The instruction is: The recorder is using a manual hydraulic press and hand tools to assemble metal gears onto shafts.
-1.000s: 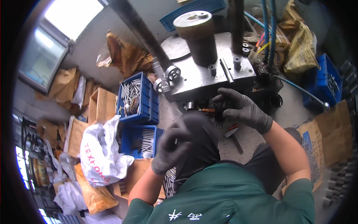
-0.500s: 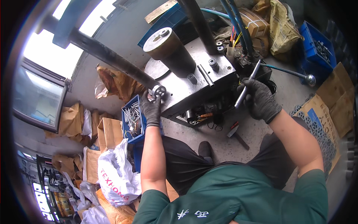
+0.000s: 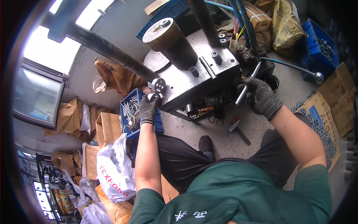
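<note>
My left hand (image 3: 149, 110), in a dark grey glove, pinches a small shiny metal ring (image 3: 153, 97) at the near left corner of the steel press table (image 3: 179, 88). Just beyond it, a round metal part with holes (image 3: 158, 85) sits at the foot of the slanting column. My right hand (image 3: 263, 98), also gloved, is closed round a slim bright metal rod (image 3: 243, 94), held at a slant off the table's right side. On the table top lie another metal rod (image 3: 208, 68) and small ringed cylinders (image 3: 216, 56), beside a thick dark cylinder (image 3: 173, 46).
A blue bin of metal pins (image 3: 131, 112) stands below my left hand. A hammer (image 3: 239, 133) lies on the floor by my feet. Many metal rings (image 3: 317, 128) lie on cardboard at the right. A ball-ended lever (image 3: 298, 70) sticks out rightward. Bags and boxes (image 3: 112, 168) crowd the left.
My left hand has drawn back slightly from the holed round part, and a ring now shows in its fingers. My right hand still holds the rod, barely moved. The view has shifted a little.
</note>
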### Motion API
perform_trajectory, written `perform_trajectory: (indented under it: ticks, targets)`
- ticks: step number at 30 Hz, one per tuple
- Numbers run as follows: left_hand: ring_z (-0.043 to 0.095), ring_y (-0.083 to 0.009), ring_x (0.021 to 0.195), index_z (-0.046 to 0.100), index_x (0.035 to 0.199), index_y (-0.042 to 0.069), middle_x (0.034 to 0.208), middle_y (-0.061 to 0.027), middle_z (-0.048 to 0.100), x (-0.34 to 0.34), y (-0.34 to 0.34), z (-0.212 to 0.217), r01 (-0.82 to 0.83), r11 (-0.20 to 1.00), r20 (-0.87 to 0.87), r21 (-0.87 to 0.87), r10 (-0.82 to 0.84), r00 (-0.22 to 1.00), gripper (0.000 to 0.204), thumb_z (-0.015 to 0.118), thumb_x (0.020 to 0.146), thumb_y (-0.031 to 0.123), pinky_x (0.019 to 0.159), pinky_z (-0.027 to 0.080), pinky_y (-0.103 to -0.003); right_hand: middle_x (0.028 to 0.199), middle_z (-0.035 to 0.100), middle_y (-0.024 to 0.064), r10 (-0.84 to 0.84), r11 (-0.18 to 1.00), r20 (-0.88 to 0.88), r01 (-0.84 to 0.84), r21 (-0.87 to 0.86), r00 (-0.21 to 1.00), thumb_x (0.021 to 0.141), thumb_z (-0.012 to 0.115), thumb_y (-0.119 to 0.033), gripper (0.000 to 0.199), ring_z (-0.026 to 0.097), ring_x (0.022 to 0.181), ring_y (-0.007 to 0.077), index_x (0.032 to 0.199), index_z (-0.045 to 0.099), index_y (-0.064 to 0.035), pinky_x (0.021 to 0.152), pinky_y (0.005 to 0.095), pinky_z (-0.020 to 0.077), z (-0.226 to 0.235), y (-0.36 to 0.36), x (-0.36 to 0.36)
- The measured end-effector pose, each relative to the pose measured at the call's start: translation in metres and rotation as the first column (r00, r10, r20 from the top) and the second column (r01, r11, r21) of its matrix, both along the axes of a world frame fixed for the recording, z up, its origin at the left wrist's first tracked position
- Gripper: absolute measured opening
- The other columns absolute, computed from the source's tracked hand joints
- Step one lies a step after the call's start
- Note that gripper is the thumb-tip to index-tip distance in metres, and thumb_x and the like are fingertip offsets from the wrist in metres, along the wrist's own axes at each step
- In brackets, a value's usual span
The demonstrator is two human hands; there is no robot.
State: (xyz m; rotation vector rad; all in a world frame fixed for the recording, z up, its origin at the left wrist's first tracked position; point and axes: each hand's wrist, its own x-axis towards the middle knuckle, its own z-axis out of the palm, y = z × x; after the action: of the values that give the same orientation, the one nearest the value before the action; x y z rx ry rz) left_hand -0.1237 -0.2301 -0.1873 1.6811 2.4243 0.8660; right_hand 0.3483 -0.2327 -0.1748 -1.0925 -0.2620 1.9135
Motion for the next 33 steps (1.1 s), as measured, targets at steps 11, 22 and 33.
perform_trajectory:
  ticks: [11, 22, 33]
  targets:
    - [0.075, -0.0331, 0.084, 0.071, 0.1, -0.001, 0.088, -0.0219, 0.075, 0.02, -0.008, 0.023, 0.066, 0.985, -0.101, -0.16, -0.083, 0.991, 0.046, 0.078, 0.082, 0.04, 0.079, 0.056, -0.041, 0.087, 0.073, 0.0068, 0.03, 0.999, 0.019, -0.03, 0.037, 0.999, 0.096, 0.065, -0.016, 0.009, 0.061, 0.057, 0.0103, 0.103, 0.061, -0.012, 0.049, 0.0193, 0.0477, -0.001, -0.003, -0.01]
    - [0.065, -0.0144, 0.063, 0.071, 0.106, 0.011, 0.089, -0.0025, 0.073, 0.035, -0.029, 0.0, 0.088, 0.986, 0.989, -0.143, 0.139, 0.051, 0.021, 0.07, 0.093, 0.027, 0.047, 0.045, -0.022, 0.086, 0.073, 0.0079, 0.122, 0.986, -0.025, -0.118, 0.121, 0.992, 0.095, 0.068, -0.019, 0.013, 0.062, 0.055, 0.009, 0.104, 0.063, -0.0115, 0.047, 0.0189, 0.05, 0.006, -0.015, -0.01]
    - [0.071, -0.0175, 0.087, 0.066, 0.112, 0.004, 0.104, -0.0069, 0.073, 0.066, -0.013, 0.043, -0.043, 0.91, 0.857, 0.413, -0.372, 0.357, 0.024, 0.072, 0.093, 0.018, 0.075, 0.06, -0.029, 0.087, 0.074, 0.0078, 0.122, 0.987, -0.032, -0.118, 0.109, 0.992, 0.096, 0.066, -0.019, 0.01, 0.063, 0.058, 0.0086, 0.103, 0.063, -0.0128, 0.049, 0.0183, 0.0488, 0.021, -0.019, -0.009]
